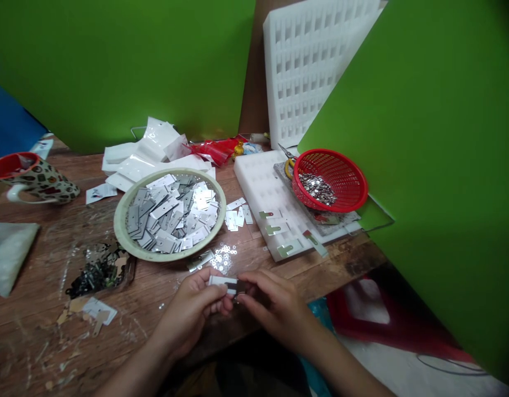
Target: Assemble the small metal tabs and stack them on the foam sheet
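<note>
My left hand (pixel 196 309) and my right hand (pixel 274 309) meet at the table's front edge. Together they pinch a small flat metal plate (pixel 223 283); the left holds its pale end, and the right fingertips press on its dark end. Just beyond them lies a scatter of tiny washers (pixel 224 257). Farther back stands a round beige bowl (pixel 124 212) heaped with several similar metal plates (pixel 171 212).
A white foam tray (pixel 258 182) carries finished plates and a red basket (pixel 353 187) of small metal parts. A second foam tray (pixel 307 60) leans upright behind. A patterned mug (pixel 35 179), plastic bags (pixel 146 149) and green panels surround the wooden table (pixel 39 331).
</note>
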The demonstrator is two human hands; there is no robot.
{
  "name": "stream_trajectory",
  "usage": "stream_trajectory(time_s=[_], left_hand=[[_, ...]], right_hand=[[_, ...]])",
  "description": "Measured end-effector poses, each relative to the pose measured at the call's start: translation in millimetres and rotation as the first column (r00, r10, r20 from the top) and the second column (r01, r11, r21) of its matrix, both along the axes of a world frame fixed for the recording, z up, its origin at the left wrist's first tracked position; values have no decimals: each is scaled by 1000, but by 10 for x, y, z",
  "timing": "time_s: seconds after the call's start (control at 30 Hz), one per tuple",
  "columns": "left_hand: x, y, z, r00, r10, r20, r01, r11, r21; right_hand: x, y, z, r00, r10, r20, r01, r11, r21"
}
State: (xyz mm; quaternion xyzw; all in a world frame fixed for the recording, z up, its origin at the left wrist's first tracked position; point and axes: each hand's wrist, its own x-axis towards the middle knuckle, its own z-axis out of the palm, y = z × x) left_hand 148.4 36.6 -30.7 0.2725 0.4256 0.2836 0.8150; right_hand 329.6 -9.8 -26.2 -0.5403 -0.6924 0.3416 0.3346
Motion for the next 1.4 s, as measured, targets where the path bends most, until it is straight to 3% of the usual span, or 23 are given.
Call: stream_trajectory(time_s=[0.2,0.53,0.7,1.17,1.4], left_hand=[[-21,15,-1,995,19,99,-12,997,-71],[-6,6,-4,992,7,122,7,993,-118],[-6,12,-18,996,-17,84,24,996,-85],[-1,-16,-101,993,-61,-103,68,995,73],[-2,-8,-102,999,-31,-10,31,999,16]], right_hand=[[32,7,2,1000,21,9,-21,1000,-16],[49,-14,6,1000,23,6,-24,999,23],[55,-11,-19,1000,28,15,-29,998,60],[54,-30,43,970,48,239,-77,991,110],[63,-22,56,958,55,280,-96,986,137]])
